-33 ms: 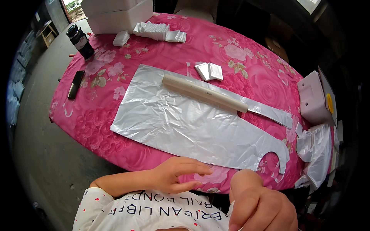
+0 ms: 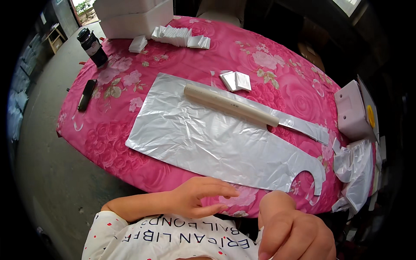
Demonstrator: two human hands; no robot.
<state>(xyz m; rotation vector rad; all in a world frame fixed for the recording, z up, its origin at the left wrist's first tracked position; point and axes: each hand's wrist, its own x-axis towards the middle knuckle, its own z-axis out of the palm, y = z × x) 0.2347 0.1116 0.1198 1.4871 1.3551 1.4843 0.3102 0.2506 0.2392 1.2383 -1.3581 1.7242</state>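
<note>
My left hand (image 2: 203, 195) hovers at the near edge of the table, its fingers stretched out and apart, with nothing in them. Close to the camera, my right hand (image 2: 297, 229) is closed with curled fingers; whatever it may hold is hidden. In front of both hands lies a flat, creased sheet of silvery-white plastic film (image 2: 195, 138), with rounded cut-outs and strap-like ends at its right. A beige plastic tube (image 2: 229, 105) rests slantwise across its far side. Just beyond the tube are a few small folded white plastic packets (image 2: 236, 81).
A pink flowered cloth (image 2: 299, 82) covers the table. At the far left stand a white foam box (image 2: 134, 19), a row of folded packets (image 2: 173, 35), a dark bottle (image 2: 92, 47) and a black phone (image 2: 87, 95). Rightward are a whitish bin (image 2: 351, 108) and crumpled plastic film (image 2: 353, 167).
</note>
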